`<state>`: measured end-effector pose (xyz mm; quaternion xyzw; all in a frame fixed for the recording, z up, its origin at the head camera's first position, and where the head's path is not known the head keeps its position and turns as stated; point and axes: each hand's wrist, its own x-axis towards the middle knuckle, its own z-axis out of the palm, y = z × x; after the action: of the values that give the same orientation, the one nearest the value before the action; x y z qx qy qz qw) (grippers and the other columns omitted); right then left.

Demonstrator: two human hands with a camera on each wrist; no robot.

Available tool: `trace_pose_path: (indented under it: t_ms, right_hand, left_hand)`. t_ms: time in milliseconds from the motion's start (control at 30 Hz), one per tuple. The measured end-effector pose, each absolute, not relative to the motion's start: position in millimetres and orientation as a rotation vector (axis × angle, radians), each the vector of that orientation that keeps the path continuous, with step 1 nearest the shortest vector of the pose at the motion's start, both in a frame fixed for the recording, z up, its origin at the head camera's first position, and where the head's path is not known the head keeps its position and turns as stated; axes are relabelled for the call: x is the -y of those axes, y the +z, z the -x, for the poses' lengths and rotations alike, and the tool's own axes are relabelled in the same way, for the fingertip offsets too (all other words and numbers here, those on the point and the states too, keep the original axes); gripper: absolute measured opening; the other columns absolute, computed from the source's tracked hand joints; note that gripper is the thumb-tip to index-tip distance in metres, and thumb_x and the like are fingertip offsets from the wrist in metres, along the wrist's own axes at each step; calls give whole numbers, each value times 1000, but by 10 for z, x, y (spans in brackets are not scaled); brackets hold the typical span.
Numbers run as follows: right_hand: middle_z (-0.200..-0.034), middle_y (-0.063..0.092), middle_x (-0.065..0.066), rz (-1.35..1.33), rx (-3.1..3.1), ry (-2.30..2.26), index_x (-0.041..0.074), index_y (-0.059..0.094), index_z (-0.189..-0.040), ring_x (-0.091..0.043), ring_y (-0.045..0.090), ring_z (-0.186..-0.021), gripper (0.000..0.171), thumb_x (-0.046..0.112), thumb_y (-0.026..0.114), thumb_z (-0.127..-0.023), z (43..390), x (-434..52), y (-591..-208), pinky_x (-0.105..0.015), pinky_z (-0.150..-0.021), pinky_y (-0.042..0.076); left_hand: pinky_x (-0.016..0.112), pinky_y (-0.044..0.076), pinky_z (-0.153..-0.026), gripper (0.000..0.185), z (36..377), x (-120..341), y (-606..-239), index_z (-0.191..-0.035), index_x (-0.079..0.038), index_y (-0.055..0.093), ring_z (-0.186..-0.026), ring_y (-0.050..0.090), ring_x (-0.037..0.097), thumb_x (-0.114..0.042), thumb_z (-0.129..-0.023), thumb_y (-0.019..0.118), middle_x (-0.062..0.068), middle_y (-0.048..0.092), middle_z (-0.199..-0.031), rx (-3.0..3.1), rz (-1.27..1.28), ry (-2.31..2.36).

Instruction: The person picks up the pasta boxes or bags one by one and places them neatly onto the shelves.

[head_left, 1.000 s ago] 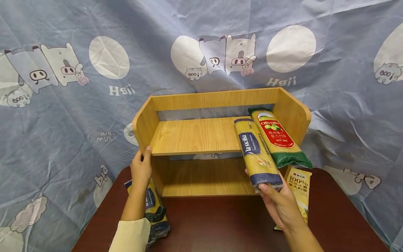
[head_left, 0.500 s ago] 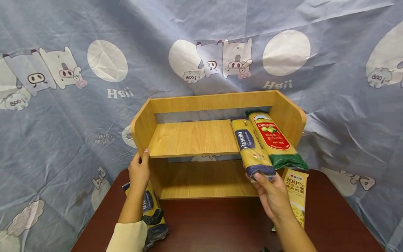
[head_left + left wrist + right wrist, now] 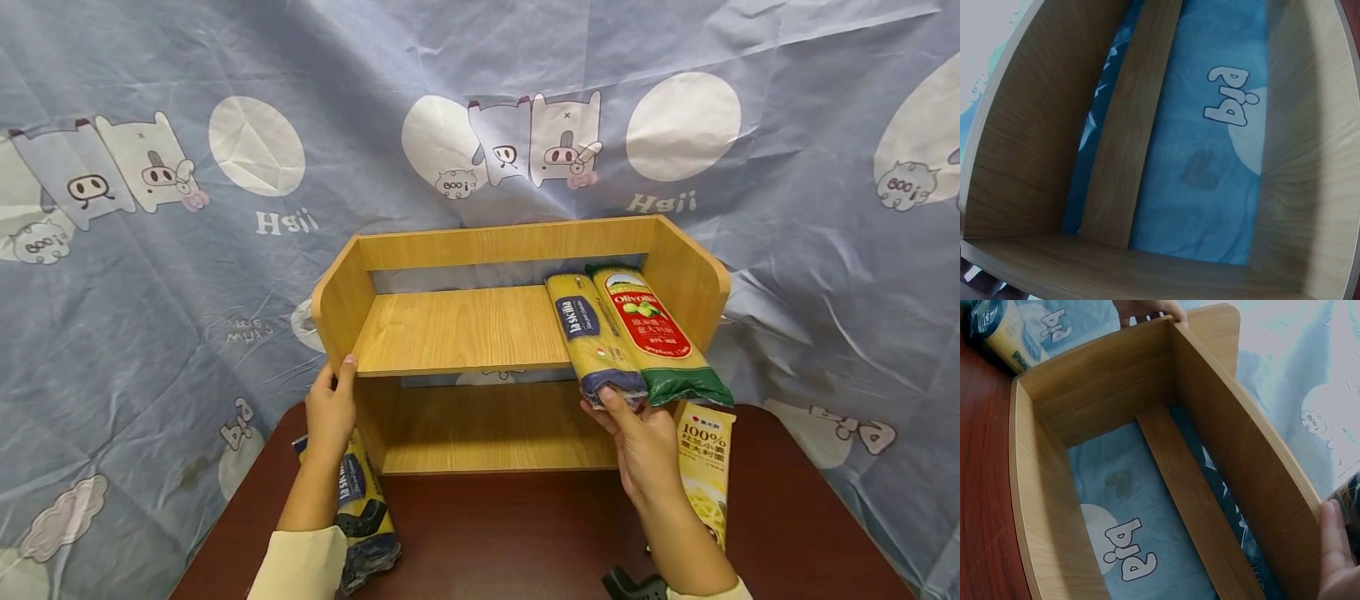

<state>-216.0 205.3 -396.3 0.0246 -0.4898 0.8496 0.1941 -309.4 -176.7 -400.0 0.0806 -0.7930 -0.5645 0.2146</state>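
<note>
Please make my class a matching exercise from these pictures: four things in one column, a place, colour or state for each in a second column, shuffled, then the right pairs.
Column one
1. Left hand
2. Olivoilà pack
3. Right hand
4. Pack marked 100%

Column two
A. Grips the near end of a blue-ended la sicilia pack
B. Partly hidden behind the right forearm
C. Holds the left side of the wooden shelf unit
D. Has a red label and green ends

Right pairs: 1-C, 2-D, 3-A, 4-B
</note>
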Motion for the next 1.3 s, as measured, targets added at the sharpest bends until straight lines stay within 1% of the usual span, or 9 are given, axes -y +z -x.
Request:
trace_pose_path:
  t_ms: [167, 300, 433, 567, 700, 833, 967, 1100, 1300]
  right_hand:
    - [-125, 61, -6, -51, 1370, 2375, 13, 35, -149, -19, 76, -94, 58, 0, 61, -98, 2213, -2061, -3962, -38, -82, 61]
    - [-119, 65, -5, -41, 1376, 2358, 15, 37, -148, -20, 76, -86, 58, 0, 62, -98, 2253, -2072, -3965, -36, -76, 62]
    - [-106, 69, 0, 6, 1399, 2346, 16, 42, -141, -17, 75, -75, 51, 1, 63, -97, 2266, -2095, -3966, -31, -68, 62]
    - [-99, 70, 4, 20, 1488, 2343, 16, 47, -134, -13, 73, -72, 41, 6, 64, -98, 2255, -2132, -3969, -29, -67, 61]
    - [-102, 69, 6, -15, 1655, 2316, 14, 47, -130, -11, 73, -80, 33, 14, 62, -101, 2206, -2189, -3998, -27, -73, 60]
    - [-109, 67, 6, -62, 1778, 2270, 11, 46, -131, -9, 72, -90, 31, 17, 59, -103, 2113, -2250, -4050, -25, -80, 59]
    - [-112, 69, 5, -109, 1840, 2187, 5, 47, -132, -10, 71, -99, 32, 15, 58, -103, 2018, -2291, -4092, -24, -85, 58]
    - [-115, 70, 6, -148, 1869, 2110, 2, 47, -132, -9, 71, -104, 33, 11, 59, -102, 1932, -2330, -4137, -25, -87, 57]
    - [-125, 69, 6, -229, 1907, 2054, -5, 45, -141, -8, 67, -116, 40, 7, 55, -104, 1843, -2460, -4220, -22, -90, 55]
  left_hand:
    - [47, 49, -95, 60, 3096, 1766, -4011, -133, -20, 62, -109, 63, 33, -66, -98, 48, 18, 69, -124, 2202, -216, -1563]
    - [47, 48, -97, 59, 3101, 1757, -4022, -132, -20, 63, -110, 62, 32, -66, -98, 48, 18, 69, -124, 2196, -217, -1567]
    - [48, 47, -99, 59, 3113, 1749, -4024, -133, -21, 63, -112, 62, 32, -66, -98, 49, 18, 68, -125, 2191, -213, -1576]
    - [47, 46, -99, 60, 3122, 1751, -4021, -133, -20, 63, -113, 62, 32, -66, -97, 49, 18, 68, -126, 2191, -218, -1567]
    - [47, 46, -100, 60, 3116, 1764, -4020, -133, -21, 63, -114, 61, 32, -66, -97, 48, 18, 68, -127, 2196, -227, -1565]
    - [48, 46, -100, 60, 3106, 1772, -4019, -134, -21, 62, -113, 61, 32, -66, -98, 48, 18, 67, -127, 2197, -232, -1579]
    - [46, 46, -98, 60, 3106, 1766, -4007, -131, -19, 64, -112, 61, 31, -67, -97, 48, 18, 68, -125, 2183, -231, -1572]
    - [44, 45, -96, 60, 3107, 1764, -4001, -126, -18, 66, -110, 61, 30, -67, -97, 49, 17, 69, -122, 2165, -234, -1566]
    - [44, 45, -96, 61, 3103, 1764, -3994, -128, -17, 65, -110, 61, 30, -67, -97, 48, 18, 69, -123, 2175, -237, -1554]
